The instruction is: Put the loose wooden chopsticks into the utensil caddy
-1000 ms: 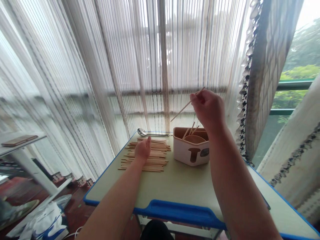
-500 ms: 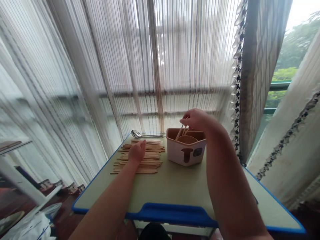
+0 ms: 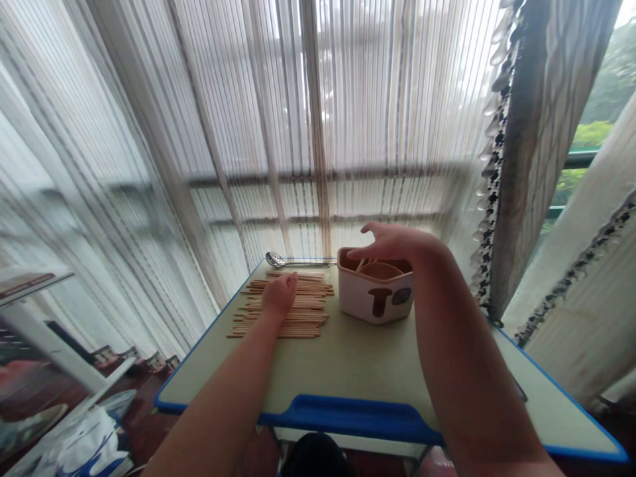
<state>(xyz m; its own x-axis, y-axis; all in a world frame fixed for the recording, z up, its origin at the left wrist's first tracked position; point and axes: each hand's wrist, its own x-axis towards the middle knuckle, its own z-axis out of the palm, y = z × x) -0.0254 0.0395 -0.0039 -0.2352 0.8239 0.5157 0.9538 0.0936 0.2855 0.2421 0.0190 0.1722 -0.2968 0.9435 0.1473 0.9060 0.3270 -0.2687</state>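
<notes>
Wooden chopsticks lie side by side in a loose row on the left of the table. Resting over them, my left hand has its fingers curled in; whatever it might hold is hidden. My right hand hovers above the white and brown utensil holder, its thumb and fingers spread with nothing between them. Inside the holder, a few chopsticks lean behind the round brown inner rim, partly covered by my right hand.
A slotted metal spoon lies along the table's far edge, its handle reaching toward the holder. The pale table has a blue edge and a blue front tray. Sheer curtains hang behind. A white shelf stands at left.
My right hand has let go of the chopsticks, which now sit lower in the holder, and its fingers have opened. My left hand stays over the row. The view has shifted slightly.
</notes>
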